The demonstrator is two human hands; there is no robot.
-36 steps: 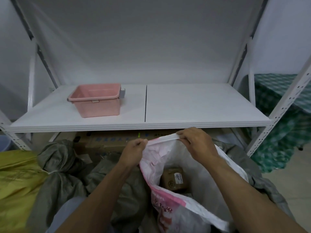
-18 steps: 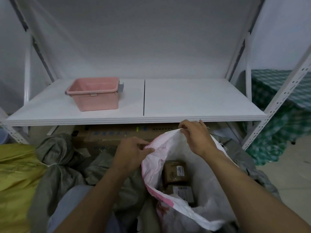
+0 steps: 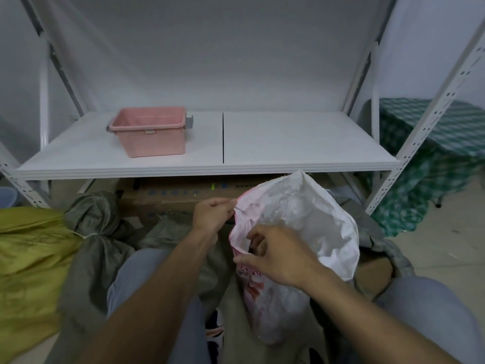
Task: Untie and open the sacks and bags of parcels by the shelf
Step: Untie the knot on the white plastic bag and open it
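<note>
A white woven sack (image 3: 309,222) with pink print stands open in front of me, below the shelf edge. My left hand (image 3: 211,215) pinches the far left part of its rim. My right hand (image 3: 275,254) grips the near left part of the rim, and its fingers curl into the mouth. What lies inside is hidden by the hand and the folded cloth. A grey sack (image 3: 91,232), tied shut with a white cord, lies to the left. Beside it is a yellow-green sack (image 3: 29,253).
A white shelf board (image 3: 288,143) spans the view with a pink plastic tub (image 3: 151,131) on its left half. Cardboard boxes (image 3: 183,198) sit under the shelf. A green checked cloth (image 3: 433,153) covers something at the right. My knees frame the sack.
My right hand has left the far rim and come down to the near left rim. The sack's mouth has partly folded over, hiding the brown parcels seen before.
</note>
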